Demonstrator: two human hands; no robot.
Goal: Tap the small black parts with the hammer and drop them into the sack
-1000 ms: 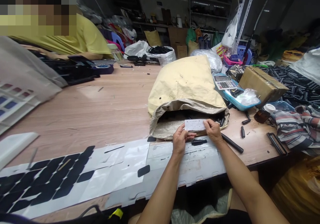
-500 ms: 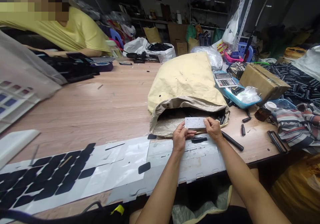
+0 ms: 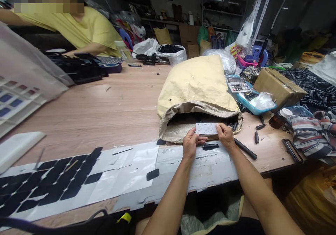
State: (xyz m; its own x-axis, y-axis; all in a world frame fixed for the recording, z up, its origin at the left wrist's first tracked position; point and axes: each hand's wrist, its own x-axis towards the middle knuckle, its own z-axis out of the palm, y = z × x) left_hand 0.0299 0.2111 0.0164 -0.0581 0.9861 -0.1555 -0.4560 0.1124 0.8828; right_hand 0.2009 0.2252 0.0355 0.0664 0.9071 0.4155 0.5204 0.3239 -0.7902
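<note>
White slip: held before the open mouth of the sack, long axis from nine to three o'clock.
Left hand: holds the slip's left end; from it, the slip lies toward two o'clock.
Right hand: pinches the right end, slip toward ten o'clock.
Nearer hand: neither, I see both touching it.

The card looks like smooth, dull paper. The sack looks like rough woven plastic with creases. The table looks like smooth wood with a soft shine. Along its near edge, the sheet is slick and glossy. Toward its right edge, the box looks like cardboard, the tray is smooth plastic, and the striped cloth looks soft and wrinkly.
</note>
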